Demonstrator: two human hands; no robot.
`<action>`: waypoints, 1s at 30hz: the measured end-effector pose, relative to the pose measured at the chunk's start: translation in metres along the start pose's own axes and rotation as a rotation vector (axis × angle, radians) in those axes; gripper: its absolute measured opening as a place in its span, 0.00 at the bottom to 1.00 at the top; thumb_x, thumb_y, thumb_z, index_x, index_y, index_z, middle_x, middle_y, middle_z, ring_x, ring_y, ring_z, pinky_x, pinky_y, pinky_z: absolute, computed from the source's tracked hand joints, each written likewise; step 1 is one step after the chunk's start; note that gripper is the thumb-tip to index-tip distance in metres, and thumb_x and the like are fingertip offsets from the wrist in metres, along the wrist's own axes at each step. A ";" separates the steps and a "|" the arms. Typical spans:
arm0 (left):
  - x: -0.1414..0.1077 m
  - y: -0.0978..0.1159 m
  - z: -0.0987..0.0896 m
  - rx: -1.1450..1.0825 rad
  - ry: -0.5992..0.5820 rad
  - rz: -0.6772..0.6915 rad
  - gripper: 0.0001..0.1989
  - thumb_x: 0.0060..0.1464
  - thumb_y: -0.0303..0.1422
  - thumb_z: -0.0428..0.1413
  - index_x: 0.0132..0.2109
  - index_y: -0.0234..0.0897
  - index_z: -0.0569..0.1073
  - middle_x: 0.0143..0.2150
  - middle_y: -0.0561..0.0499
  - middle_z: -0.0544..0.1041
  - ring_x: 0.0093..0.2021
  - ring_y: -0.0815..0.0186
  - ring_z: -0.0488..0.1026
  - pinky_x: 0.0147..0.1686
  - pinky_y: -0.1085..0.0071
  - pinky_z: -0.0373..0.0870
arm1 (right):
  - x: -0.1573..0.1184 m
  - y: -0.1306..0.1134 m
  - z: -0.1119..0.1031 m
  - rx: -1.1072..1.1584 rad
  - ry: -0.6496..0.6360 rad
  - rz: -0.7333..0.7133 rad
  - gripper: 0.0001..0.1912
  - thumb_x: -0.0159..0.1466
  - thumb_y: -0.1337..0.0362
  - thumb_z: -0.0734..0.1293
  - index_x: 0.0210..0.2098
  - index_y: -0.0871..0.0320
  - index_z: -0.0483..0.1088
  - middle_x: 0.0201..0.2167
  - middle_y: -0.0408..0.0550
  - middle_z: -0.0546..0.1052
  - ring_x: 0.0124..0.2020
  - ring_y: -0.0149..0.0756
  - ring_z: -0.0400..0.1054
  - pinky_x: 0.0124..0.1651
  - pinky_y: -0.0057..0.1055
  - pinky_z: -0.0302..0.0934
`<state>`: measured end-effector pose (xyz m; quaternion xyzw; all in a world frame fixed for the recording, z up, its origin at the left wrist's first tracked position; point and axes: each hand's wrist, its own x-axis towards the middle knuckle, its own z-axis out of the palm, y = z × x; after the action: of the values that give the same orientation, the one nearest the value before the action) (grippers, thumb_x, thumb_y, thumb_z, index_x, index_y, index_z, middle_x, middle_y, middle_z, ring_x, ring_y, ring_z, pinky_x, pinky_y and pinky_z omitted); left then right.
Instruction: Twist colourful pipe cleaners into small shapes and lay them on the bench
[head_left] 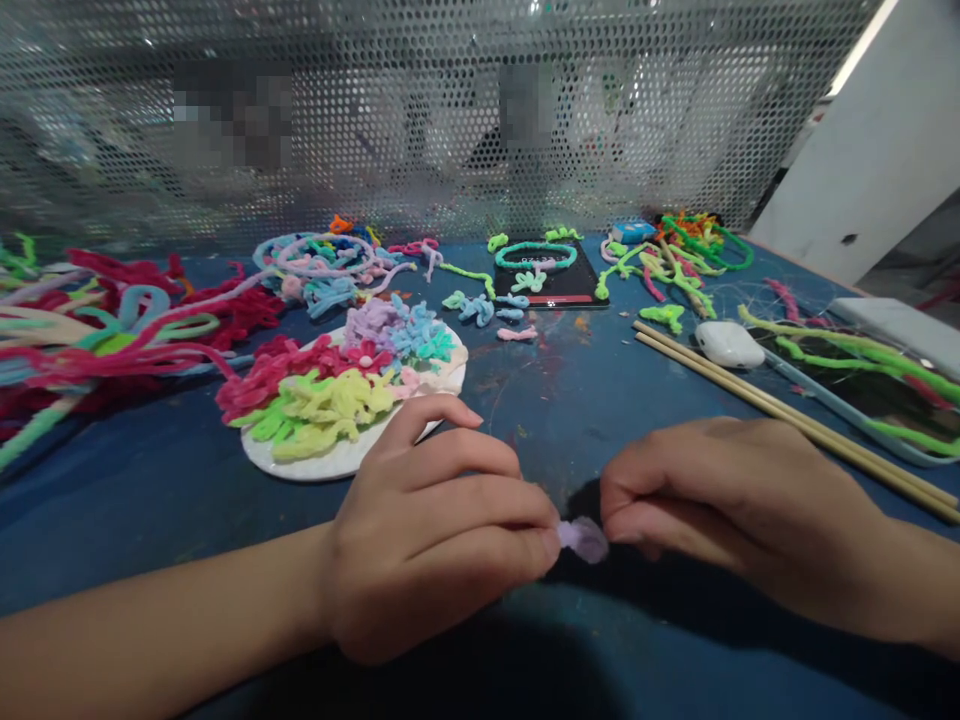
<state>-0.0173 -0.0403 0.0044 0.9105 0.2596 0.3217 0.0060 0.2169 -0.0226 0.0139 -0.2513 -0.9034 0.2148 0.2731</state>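
A short, fuzzy lavender pipe cleaner [586, 541] bends into a small loop between my hands, just above the blue table. My left hand [442, 525] pinches one end of it between thumb and fingers, with the index finger raised and curled. At the loop's right side, my right hand [720, 500] has its thumb and index finger pressed together on the edge. The part inside the fingers is hidden. Just beyond my left hand sits a white plate [300, 468] heaped with pipe-cleaner flowers [341, 405] in yellow, green, red, purple and blue.
Two wooden chopsticks [787, 415] lie at the right beside a white earbud case [729, 344]. A black scale [585, 288] carries a teal pipe-cleaner ring [536, 256]. Pink and red pipe cleaners [150, 330] pile up at left. A perforated metal panel [420, 120] closes off the back.
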 end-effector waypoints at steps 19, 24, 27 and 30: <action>0.006 -0.014 -0.008 0.071 -0.116 0.168 0.09 0.57 0.26 0.56 0.41 0.47 0.72 0.37 0.60 0.82 0.38 0.69 0.76 0.52 0.66 0.60 | -0.002 0.000 0.007 0.150 -0.075 0.156 0.09 0.68 0.59 0.61 0.36 0.56 0.68 0.22 0.39 0.74 0.20 0.23 0.66 0.24 0.16 0.55; 0.007 -0.016 -0.006 0.084 -0.097 0.167 0.09 0.57 0.25 0.56 0.40 0.46 0.72 0.36 0.61 0.82 0.38 0.70 0.76 0.52 0.66 0.61 | -0.005 0.004 0.007 0.249 -0.117 0.258 0.09 0.68 0.59 0.62 0.35 0.56 0.68 0.22 0.38 0.74 0.21 0.22 0.67 0.24 0.16 0.56; 0.006 -0.015 -0.006 0.070 -0.098 0.164 0.09 0.56 0.25 0.57 0.40 0.46 0.72 0.37 0.61 0.82 0.38 0.70 0.76 0.52 0.66 0.60 | -0.003 0.003 0.005 0.152 -0.088 0.180 0.11 0.68 0.59 0.60 0.32 0.56 0.67 0.22 0.37 0.73 0.20 0.21 0.64 0.23 0.16 0.54; 0.006 -0.016 -0.007 0.071 -0.113 0.151 0.09 0.56 0.25 0.56 0.40 0.46 0.71 0.37 0.61 0.82 0.38 0.69 0.76 0.53 0.65 0.60 | -0.001 0.001 0.002 0.060 -0.062 0.102 0.12 0.69 0.60 0.59 0.32 0.57 0.66 0.22 0.38 0.71 0.20 0.22 0.62 0.24 0.17 0.53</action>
<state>-0.0248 -0.0249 0.0105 0.9438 0.2008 0.2600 -0.0360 0.2172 -0.0228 0.0117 -0.2819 -0.8906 0.2632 0.2409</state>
